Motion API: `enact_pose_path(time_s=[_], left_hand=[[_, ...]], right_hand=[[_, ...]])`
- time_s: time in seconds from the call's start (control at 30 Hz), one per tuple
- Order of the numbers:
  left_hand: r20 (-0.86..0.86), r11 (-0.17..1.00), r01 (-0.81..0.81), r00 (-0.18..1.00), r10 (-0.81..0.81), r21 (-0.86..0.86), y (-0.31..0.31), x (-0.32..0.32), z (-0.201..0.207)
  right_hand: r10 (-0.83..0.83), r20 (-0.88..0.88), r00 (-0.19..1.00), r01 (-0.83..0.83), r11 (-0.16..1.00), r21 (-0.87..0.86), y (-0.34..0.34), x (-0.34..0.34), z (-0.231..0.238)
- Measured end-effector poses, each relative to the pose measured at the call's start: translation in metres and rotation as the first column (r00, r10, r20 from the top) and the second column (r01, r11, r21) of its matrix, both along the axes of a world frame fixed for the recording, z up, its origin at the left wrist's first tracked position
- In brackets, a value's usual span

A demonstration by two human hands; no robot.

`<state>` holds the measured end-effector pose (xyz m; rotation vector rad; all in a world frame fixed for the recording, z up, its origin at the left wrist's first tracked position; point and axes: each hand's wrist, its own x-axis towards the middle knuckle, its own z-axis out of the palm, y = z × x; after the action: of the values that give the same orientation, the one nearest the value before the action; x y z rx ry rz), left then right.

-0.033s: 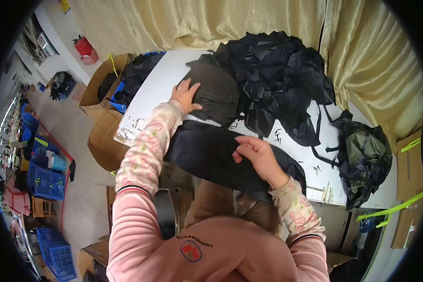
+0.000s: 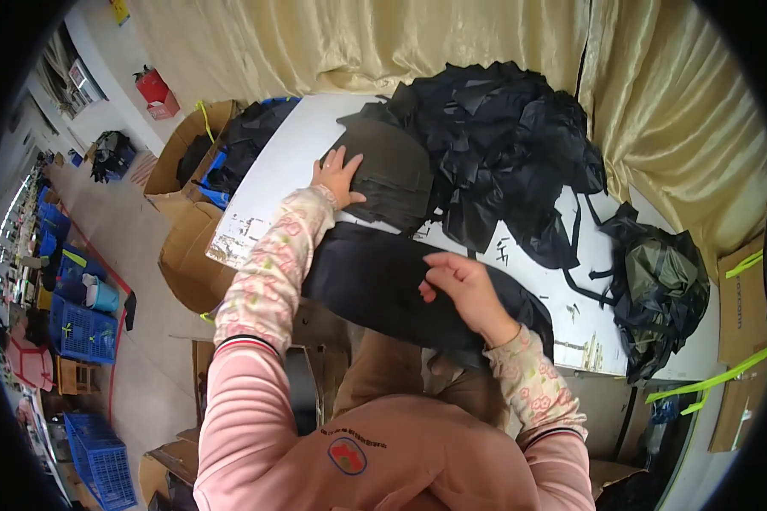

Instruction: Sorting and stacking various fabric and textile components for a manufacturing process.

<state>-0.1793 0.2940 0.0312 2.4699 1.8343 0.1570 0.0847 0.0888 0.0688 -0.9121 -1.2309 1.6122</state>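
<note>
My left hand (image 2: 339, 176) lies with its fingers spread on the left edge of a stack of dark grey-brown flat pieces (image 2: 390, 170), rounded at the top. Just in front of me, a long black fabric piece (image 2: 366, 271) hangs over the near edge of the white table (image 2: 260, 183). Above its right part is my right hand (image 2: 463, 285), its fingers curled in. I see nothing between those fingertips. Whether the hand touches the fabric, I cannot tell.
A big heap of black fabric pieces (image 2: 511, 145) covers the back of the table. To the right sits a black and olive bundle (image 2: 663, 272) with straps. Cardboard boxes (image 2: 192, 243) stand left of the table, and blue crates (image 2: 100, 460) farther left. A gold curtain (image 2: 486, 34) hangs behind.
</note>
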Motion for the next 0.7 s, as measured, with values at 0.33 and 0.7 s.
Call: enact_pose_path(time_s=[0.33, 0.7], left_hand=[[-0.120, 0.998, 0.027, 0.992, -0.035, -0.063, 0.039, 0.016, 0.013], [0.475, 0.982, 0.189, 0.863, -0.172, 0.014, 0.026, 0.005, 0.026]], right_hand=[[0.002, -0.039, 0.999, -0.004, 0.999, -0.038, -0.006, 0.005, -0.010], [-0.053, -0.072, 0.996, 0.059, 0.994, 0.091, -0.002, -0.008, -0.023]])
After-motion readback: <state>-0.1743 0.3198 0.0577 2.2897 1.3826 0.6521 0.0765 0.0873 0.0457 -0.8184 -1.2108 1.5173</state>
